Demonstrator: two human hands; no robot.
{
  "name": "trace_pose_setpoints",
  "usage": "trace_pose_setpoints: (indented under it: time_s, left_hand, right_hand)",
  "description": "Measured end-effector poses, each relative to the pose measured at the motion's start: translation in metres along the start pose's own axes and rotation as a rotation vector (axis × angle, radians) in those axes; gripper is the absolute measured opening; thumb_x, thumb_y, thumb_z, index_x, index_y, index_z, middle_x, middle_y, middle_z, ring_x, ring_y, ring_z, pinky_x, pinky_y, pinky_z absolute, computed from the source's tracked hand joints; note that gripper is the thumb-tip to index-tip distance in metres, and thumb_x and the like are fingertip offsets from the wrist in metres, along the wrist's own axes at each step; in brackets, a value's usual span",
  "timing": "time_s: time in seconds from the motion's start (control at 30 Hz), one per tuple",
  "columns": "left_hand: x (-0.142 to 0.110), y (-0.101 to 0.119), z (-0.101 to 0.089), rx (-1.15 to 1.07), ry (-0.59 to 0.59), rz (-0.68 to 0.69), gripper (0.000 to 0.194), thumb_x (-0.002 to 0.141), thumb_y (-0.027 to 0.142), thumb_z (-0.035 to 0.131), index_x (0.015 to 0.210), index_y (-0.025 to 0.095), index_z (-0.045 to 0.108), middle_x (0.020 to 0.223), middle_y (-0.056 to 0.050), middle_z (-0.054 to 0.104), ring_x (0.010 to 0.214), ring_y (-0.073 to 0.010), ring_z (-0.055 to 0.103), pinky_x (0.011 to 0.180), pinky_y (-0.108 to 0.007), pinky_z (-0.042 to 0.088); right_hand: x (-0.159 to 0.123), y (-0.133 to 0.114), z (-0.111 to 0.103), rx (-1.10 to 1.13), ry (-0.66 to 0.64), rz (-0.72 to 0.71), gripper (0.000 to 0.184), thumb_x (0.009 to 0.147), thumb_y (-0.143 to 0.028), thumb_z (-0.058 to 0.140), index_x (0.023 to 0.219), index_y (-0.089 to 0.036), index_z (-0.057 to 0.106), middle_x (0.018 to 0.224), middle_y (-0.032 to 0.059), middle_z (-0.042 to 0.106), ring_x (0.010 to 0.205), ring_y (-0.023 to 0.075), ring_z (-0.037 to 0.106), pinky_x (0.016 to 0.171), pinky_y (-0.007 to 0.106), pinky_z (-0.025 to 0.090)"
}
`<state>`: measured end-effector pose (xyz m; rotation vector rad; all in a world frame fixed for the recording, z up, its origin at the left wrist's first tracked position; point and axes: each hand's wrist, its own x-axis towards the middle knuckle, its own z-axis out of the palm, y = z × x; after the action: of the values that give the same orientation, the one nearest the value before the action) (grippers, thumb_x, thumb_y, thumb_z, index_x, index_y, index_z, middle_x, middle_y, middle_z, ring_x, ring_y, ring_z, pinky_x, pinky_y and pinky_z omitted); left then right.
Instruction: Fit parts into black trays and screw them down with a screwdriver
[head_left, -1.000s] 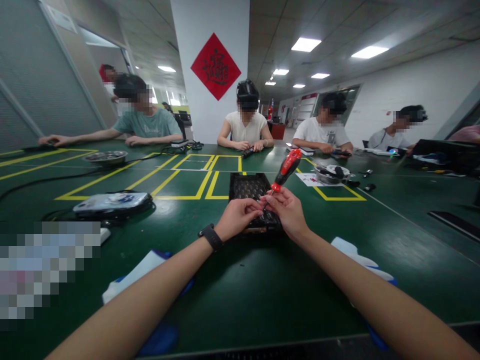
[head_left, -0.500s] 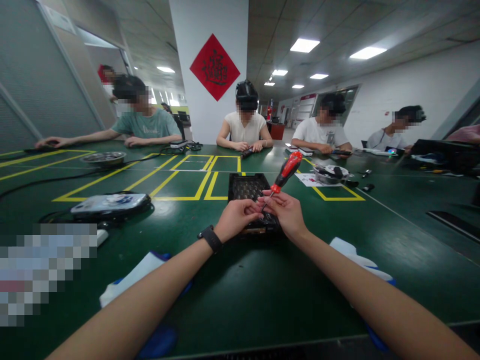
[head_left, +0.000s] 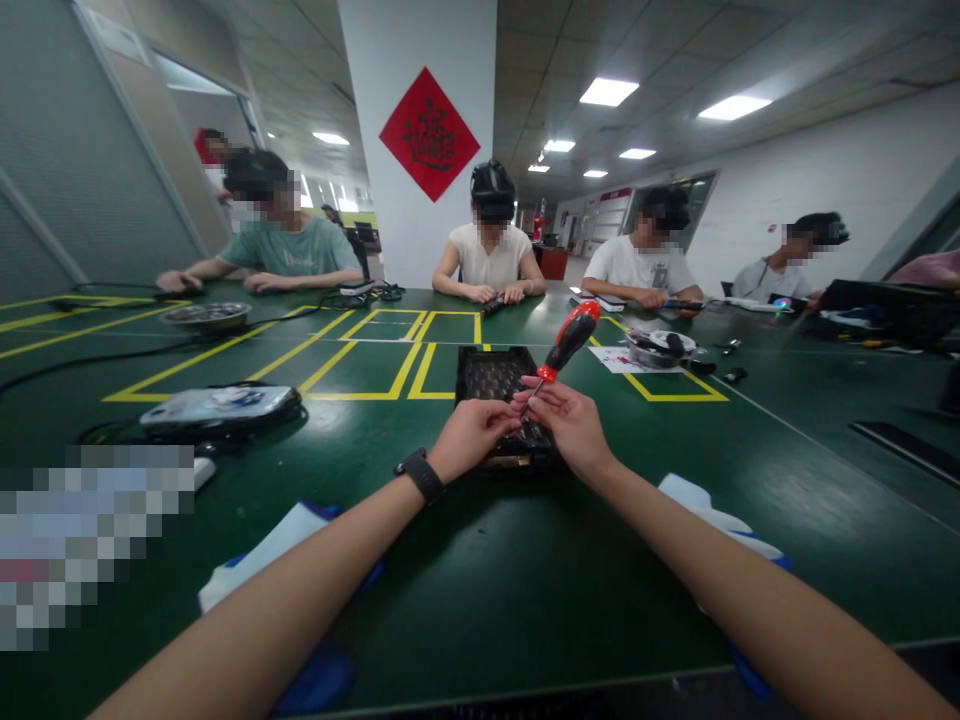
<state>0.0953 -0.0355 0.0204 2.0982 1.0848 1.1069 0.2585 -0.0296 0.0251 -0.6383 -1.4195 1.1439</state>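
Note:
Between my hands, a screwdriver (head_left: 571, 338) with a red and black handle leans up and to the right, its thin shaft pointing down. My right hand (head_left: 571, 425) pinches it by the shaft, just below the handle. My left hand (head_left: 480, 432), wearing a black watch (head_left: 421, 477) at the wrist, is closed with its fingertips beside the shaft's lower end. What those fingertips hold, if anything, is too small to make out. Under both hands lies a black tray-like case (head_left: 491, 372) with rows of small compartments. Fingers cover its near part.
White-and-blue gloves (head_left: 262, 550) lie under both forearms. A phone (head_left: 221, 408) with cables rests at left. Metal bowls (head_left: 206, 317) stand farther off at left and right. Yellow tape (head_left: 345, 398) marks the green table (head_left: 480, 600). Several people sit across it.
The screwdriver's handle has shifted very slightly left and down, still in my right hand. The person at far left has drawn an outstretched hand inward, to the right.

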Motion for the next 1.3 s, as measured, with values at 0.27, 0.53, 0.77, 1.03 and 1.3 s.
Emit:
trace_pose_setpoints:
  time_s: [0.27, 0.53, 0.77, 1.03, 1.3]
  left_hand:
    - [-0.001, 0.006, -0.001, 0.017, 0.002, -0.035, 0.02, 0.074, 0.031, 0.061, 0.08, 0.014, 0.069, 0.075, -0.004, 0.07, 0.066, -0.0135, 0.062, 0.063, -0.021, 0.045]
    - [-0.001, 0.007, 0.0, 0.1, -0.001, 0.013, 0.019, 0.075, 0.03, 0.06, 0.08, 0.014, 0.069, 0.076, -0.004, 0.069, 0.067, -0.0135, 0.061, 0.064, -0.021, 0.043]
    - [-0.001, 0.002, -0.001, 0.188, -0.006, 0.068, 0.021, 0.08, 0.027, 0.053, 0.084, 0.015, 0.07, 0.08, -0.004, 0.07, 0.069, -0.0145, 0.06, 0.066, -0.022, 0.042]
    - [0.0, -0.002, 0.001, -0.003, 0.015, -0.028, 0.021, 0.075, 0.03, 0.059, 0.086, 0.015, 0.07, 0.078, -0.004, 0.07, 0.069, -0.0145, 0.063, 0.065, -0.022, 0.046]
    - [0.0, 0.005, 0.001, -0.016, -0.001, -0.043, 0.02, 0.072, 0.03, 0.063, 0.079, 0.013, 0.068, 0.072, -0.004, 0.069, 0.061, -0.0124, 0.06, 0.059, -0.021, 0.045]
  right_hand:
    - [0.0, 0.0, 0.002, 0.007, 0.082, 0.045, 0.033, 0.067, -0.03, 0.069, 0.097, -0.017, 0.063, 0.081, 0.0034, 0.068, 0.073, 0.0136, 0.065, 0.07, 0.029, 0.053]
    - [0.0, -0.002, 0.004, -0.048, 0.063, -0.002, 0.029, 0.069, -0.035, 0.066, 0.091, -0.016, 0.062, 0.077, 0.0034, 0.067, 0.07, 0.0135, 0.063, 0.071, 0.029, 0.052]
    - [0.0, -0.003, 0.001, -0.06, -0.046, -0.047, 0.032, 0.076, -0.033, 0.06, 0.103, -0.017, 0.059, 0.091, 0.007, 0.067, 0.084, 0.0167, 0.064, 0.083, 0.036, 0.05]
    - [-0.002, -0.002, 0.002, -0.074, 0.097, -0.016, 0.033, 0.07, -0.031, 0.065, 0.099, -0.017, 0.061, 0.089, 0.007, 0.068, 0.078, 0.0165, 0.066, 0.077, 0.035, 0.053]
    - [-0.002, -0.003, 0.003, -0.078, 0.142, 0.007, 0.031, 0.064, -0.031, 0.07, 0.09, -0.015, 0.062, 0.08, 0.0052, 0.068, 0.071, 0.0155, 0.065, 0.068, 0.031, 0.054]
